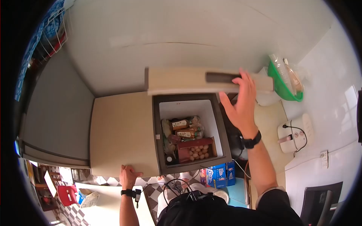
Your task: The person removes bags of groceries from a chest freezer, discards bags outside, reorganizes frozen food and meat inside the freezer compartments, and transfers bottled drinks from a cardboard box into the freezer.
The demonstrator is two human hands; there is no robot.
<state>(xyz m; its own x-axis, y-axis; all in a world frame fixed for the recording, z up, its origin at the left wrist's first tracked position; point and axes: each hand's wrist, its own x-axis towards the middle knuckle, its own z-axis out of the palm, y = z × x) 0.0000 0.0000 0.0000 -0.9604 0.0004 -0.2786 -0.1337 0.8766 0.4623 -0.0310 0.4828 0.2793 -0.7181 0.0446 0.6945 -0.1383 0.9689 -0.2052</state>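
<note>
- The right grip (243, 109) is spread wide, thumb apart from the fingers, at the front edge of a raised, beige rectangular lid (177, 81); its fingers overlap the dark recessed handle (215, 77), though firm contact cannot be told.
- The left grip (129, 176) rests at the front edge of a flat beige panel (120, 132), fingers partly bent; whether it clasps the edge cannot be told.
- The lid stands above the rear of a white-walled, dark-rimmed chest compartment (221, 128).
- Inside, brown labelled bottles (181, 124) lie behind a reddish-brown box (196, 143) holding pale eggs (199, 152).
</note>
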